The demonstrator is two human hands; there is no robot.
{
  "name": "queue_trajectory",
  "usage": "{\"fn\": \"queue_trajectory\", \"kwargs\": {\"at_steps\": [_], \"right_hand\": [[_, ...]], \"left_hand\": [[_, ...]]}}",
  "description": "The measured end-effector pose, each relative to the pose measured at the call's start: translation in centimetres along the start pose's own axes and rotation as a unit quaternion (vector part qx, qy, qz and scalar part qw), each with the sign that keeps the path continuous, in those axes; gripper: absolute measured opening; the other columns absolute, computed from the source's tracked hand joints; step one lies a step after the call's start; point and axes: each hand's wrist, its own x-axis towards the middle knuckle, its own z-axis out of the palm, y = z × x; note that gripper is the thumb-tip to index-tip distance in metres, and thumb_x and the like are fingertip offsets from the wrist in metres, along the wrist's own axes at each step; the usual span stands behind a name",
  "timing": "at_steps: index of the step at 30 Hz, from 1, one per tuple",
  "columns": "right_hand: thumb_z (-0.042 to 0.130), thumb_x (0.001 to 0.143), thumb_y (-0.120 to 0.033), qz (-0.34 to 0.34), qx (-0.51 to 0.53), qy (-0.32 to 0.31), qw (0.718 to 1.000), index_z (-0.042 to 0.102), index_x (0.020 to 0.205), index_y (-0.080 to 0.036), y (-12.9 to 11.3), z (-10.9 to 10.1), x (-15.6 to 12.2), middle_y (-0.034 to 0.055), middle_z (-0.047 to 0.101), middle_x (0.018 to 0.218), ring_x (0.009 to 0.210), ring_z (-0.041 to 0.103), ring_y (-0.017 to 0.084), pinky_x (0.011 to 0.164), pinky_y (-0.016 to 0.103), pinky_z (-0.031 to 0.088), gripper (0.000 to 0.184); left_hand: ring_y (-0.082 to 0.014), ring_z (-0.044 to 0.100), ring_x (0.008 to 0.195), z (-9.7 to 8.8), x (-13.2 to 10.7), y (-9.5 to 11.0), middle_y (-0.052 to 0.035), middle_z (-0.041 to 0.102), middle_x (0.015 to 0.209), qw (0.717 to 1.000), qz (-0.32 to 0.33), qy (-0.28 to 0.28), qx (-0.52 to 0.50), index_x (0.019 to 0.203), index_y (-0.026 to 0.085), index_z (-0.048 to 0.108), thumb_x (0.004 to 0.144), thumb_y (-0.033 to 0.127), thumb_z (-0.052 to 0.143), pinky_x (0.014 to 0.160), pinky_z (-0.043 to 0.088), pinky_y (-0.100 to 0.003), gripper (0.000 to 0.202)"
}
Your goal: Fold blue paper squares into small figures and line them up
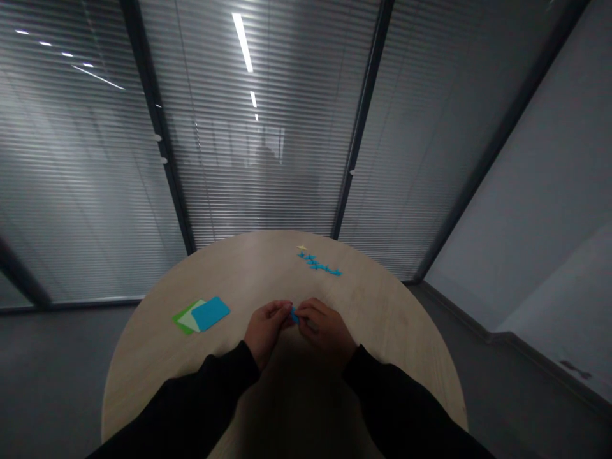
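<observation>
Grey floor (52, 363) runs along the left, below slatted blinds (86, 178) behind glass partitions. On the round, pale wood-grain desk (229, 274) lies a stack of green, white and blue cards (203, 315). Just right of it, the black-sleeved left hand (265, 328) and right hand (325, 330) meet, their fingers (308, 308) closed on a small blue piece (295, 316), mostly hidden. Farther back lie a pale star (301, 247) and, beside it, a row of blue cut-out shapes (319, 264). A grey wall (507, 178) fills the right.
</observation>
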Motion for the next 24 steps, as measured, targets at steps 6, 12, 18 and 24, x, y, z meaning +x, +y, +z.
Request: {"fn": "queue_trajectory", "kwargs": {"at_steps": [6,12,18,24], "right_hand": [[0.056,0.087,-0.013,0.011,0.012,0.013,1.000,0.072,0.097,-0.026,0.1,0.2,-0.1,0.0071,0.069,0.096,0.090,0.065,0.022,0.081,0.037,0.055,0.023],[0.062,0.085,-0.021,0.068,0.088,0.049,0.993,0.073,0.088,-0.025,-1.0,-0.2,0.3,0.0064,0.070,0.089,0.082,0.065,0.022,0.076,0.035,0.053,0.012],[0.063,0.088,-0.039,0.259,0.205,0.014,0.944,0.070,0.081,-0.019,-1.0,-0.8,0.5,0.0033,0.069,0.078,0.071,0.064,0.018,0.068,0.029,0.050,0.023],[0.060,0.088,-0.036,0.239,0.156,-0.025,0.958,0.071,0.080,-0.016,-0.8,-0.6,0.4,0.0031,0.069,0.073,0.067,0.061,0.016,0.064,0.027,0.046,0.025]], "left_hand": [[-0.0138,0.067,0.073,-0.1,0.0,-0.2,-0.0057,0.074,0.081,1.000,-0.013,-0.012,-0.003,0.093,0.013,0.071,0.063,0.039,0.091,0.072,0.052,-0.026,0.044],[-0.0132,0.064,0.069,-0.2,0.0,-0.2,-0.0033,0.071,0.078,0.996,0.034,-0.015,0.076,0.088,0.015,0.071,0.069,0.042,0.085,0.069,0.050,-0.026,0.037],[-0.0153,0.061,0.067,0.0,-0.2,0.7,-0.0033,0.069,0.074,0.968,0.102,-0.028,0.228,0.086,0.014,0.070,0.079,0.039,0.073,0.065,0.046,-0.027,0.026],[-0.0170,0.060,0.066,0.1,-0.4,0.9,-0.0016,0.065,0.069,0.941,0.136,-0.033,0.309,0.086,0.016,0.067,0.084,0.037,0.064,0.064,0.046,-0.029,0.022]]}}
